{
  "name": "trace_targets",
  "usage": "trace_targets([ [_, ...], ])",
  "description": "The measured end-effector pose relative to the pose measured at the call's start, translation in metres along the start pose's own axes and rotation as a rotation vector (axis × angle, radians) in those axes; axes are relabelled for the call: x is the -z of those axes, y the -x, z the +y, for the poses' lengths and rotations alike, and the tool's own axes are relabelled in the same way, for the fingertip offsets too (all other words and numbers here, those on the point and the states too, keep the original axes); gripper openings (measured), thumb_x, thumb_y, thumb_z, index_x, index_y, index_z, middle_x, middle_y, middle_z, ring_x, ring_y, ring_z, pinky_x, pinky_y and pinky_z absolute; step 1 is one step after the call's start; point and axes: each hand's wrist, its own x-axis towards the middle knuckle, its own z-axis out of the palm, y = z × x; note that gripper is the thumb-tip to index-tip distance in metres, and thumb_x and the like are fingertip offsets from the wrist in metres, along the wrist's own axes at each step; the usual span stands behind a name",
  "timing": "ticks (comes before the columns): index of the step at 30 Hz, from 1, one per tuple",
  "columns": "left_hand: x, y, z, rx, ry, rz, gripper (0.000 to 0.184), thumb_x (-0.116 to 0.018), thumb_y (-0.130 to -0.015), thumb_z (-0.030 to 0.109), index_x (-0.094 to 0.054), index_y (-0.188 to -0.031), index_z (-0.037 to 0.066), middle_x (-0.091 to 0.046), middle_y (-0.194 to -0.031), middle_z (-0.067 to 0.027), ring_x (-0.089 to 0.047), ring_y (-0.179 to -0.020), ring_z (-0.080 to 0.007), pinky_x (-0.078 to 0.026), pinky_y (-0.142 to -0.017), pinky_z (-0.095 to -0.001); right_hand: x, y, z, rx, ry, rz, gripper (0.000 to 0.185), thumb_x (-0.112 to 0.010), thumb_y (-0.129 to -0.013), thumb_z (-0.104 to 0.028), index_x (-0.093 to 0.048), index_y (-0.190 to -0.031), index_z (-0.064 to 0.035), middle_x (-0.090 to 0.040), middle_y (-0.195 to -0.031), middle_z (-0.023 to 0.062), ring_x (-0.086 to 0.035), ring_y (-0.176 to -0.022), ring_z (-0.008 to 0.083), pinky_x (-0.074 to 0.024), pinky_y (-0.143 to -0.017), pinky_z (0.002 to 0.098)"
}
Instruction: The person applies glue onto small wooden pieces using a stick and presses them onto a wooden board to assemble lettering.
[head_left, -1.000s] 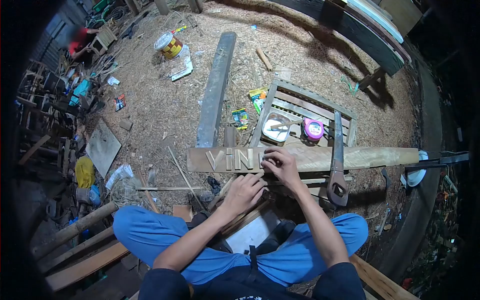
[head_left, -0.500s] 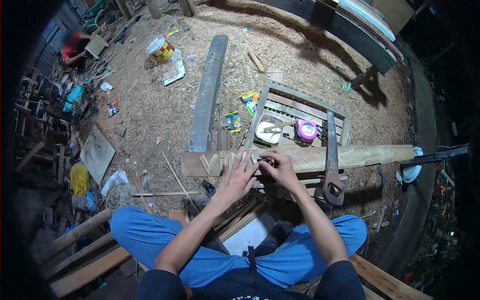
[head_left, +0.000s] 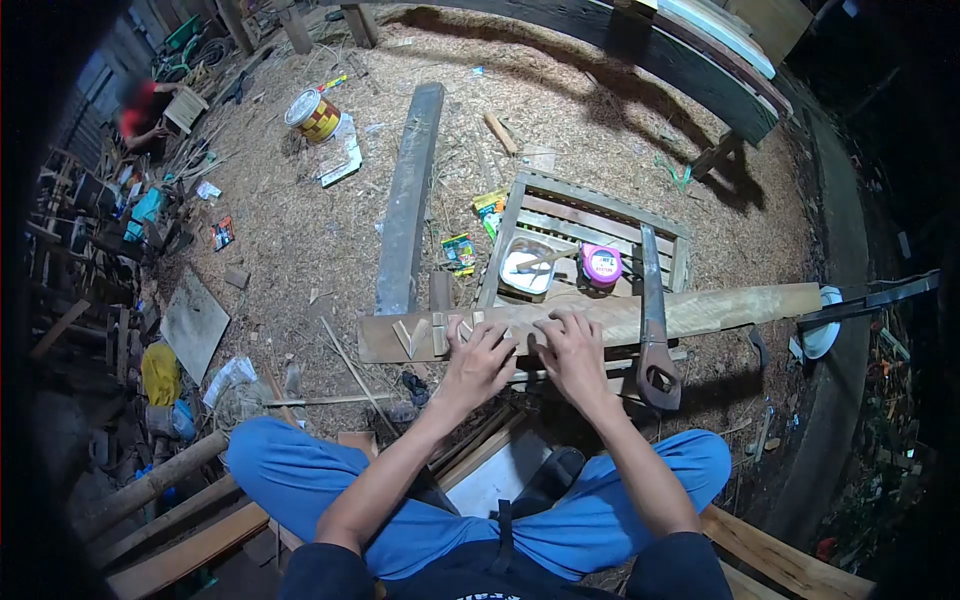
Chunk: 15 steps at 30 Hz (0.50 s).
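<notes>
A plank was overlapped by the left hand and right hand, both curled; whether anything was pinched could not be told. Small wooden strips were set on the plank, beside and partly under the left fingers.

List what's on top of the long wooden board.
Wood strips, some set in a V, and a handsaw lying across it. The left grip and right grip cover part of the board; what lies beneath them cannot be seen.
</notes>
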Motion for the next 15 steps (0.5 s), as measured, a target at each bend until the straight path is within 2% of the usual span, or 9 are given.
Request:
trace_targets([
  [2,0.007,-0.006,0.009,0.097,0.200,0.129,0.025,-0.073,-0.093,0.018,-0.071,-0.117,0.011,-0.073,-0.113,-0.0067,-0.066,-0.111,-0.0229,-0.020,-0.116,-0.0563,0.009,-0.001,-0.008,0.035,-0.044,-0.029,0.044,-0.077,-0.086,-0.014,-0.066,-0.128,-0.0081,-0.065,-0.121,0.0139,-0.058,-0.117,0.0321,-0.0425,-0.100,0.0478],
  [3,0.006,-0.006,0.009,0.098,0.198,0.126,0.025,-0.073,-0.093,0.018,-0.071,-0.117,0.011,-0.073,-0.113,-0.0067,-0.066,-0.111,-0.0229,-0.020,-0.116,-0.0563,0.015,-0.001,-0.015,0.034,-0.048,-0.030,0.044,-0.077,-0.086,-0.014,-0.066,-0.128,-0.0081,-0.065,-0.121,0.0139,-0.058,-0.117,0.0321,-0.0425,-0.100,0.0478],
  [5,0.006,-0.007,0.007,0.222,0.407,0.161,0.029,-0.071,-0.097,0.021,-0.071,-0.122,0.006,-0.076,-0.105,-0.0081,-0.068,-0.104,-0.0250,-0.020,-0.117,-0.0474,0.022,-0.003,-0.028,0.035,-0.112,-0.045,0.046,-0.077,-0.086,-0.014,-0.064,-0.130,-0.0056,-0.066,-0.117,0.0142,-0.059,-0.115,0.0323,-0.0431,-0.100,0.0480],
  [6,0.015,-0.010,0.011,0.257,0.398,0.108,0.032,-0.073,-0.098,0.017,-0.069,-0.125,-0.001,-0.076,-0.106,-0.0091,-0.069,-0.101,-0.0203,-0.036,-0.113,-0.0414,0.022,-0.006,-0.033,0.053,-0.127,0.014,0.043,-0.077,-0.087,-0.014,-0.064,-0.127,-0.0038,-0.067,-0.112,0.0146,-0.061,-0.110,0.0327,-0.0445,-0.098,0.0471],
  [7,0.020,-0.013,0.016,0.250,0.397,0.102,0.032,-0.073,-0.098,0.017,-0.069,-0.125,-0.001,-0.076,-0.106,-0.0091,-0.069,-0.101,-0.0203,-0.036,-0.113,-0.0414,0.025,-0.009,-0.037,0.047,-0.128,0.019,0.043,-0.077,-0.087,-0.014,-0.064,-0.127,-0.0038,-0.067,-0.112,0.0146,-0.061,-0.110,0.0327,-0.0445,-0.098,0.0471],
  [9,0.027,-0.020,0.026,0.609,0.936,0.200,0.030,-0.074,-0.097,0.009,-0.068,-0.124,-0.003,-0.075,-0.107,-0.0083,-0.070,-0.099,-0.0131,-0.054,-0.096,-0.0330,0.034,-0.016,-0.044,0.027,-0.196,0.034,0.037,-0.077,-0.088,-0.014,-0.064,-0.121,-0.0033,-0.067,-0.110,0.0147,-0.061,-0.108,0.0336,-0.0453,-0.096,0.0462],
  [10,0.036,-0.024,0.025,0.532,1.002,0.212,0.028,-0.074,-0.097,0.005,-0.067,-0.121,-0.005,-0.074,-0.108,-0.0076,-0.068,-0.101,-0.0100,-0.060,-0.079,-0.0250,0.036,-0.018,-0.044,0.027,-0.206,0.068,0.029,-0.077,-0.088,-0.014,-0.067,-0.113,-0.0045,-0.068,-0.104,0.0132,-0.063,-0.102,0.0337,-0.0469,-0.092,0.0459],
  [15,0.055,-0.028,0.025,0.566,1.063,0.146,0.023,-0.073,-0.099,0.007,-0.066,-0.117,-0.004,-0.073,-0.104,-0.0063,-0.069,-0.104,-0.0118,-0.059,-0.082,-0.0277,0.038,-0.019,-0.046,0.025,-0.320,0.139,0.017,-0.078,-0.088,-0.014,-0.071,-0.100,-0.0054,-0.068,-0.094,0.0111,-0.065,-0.093,0.0321,-0.0502,-0.083,0.0448],
])
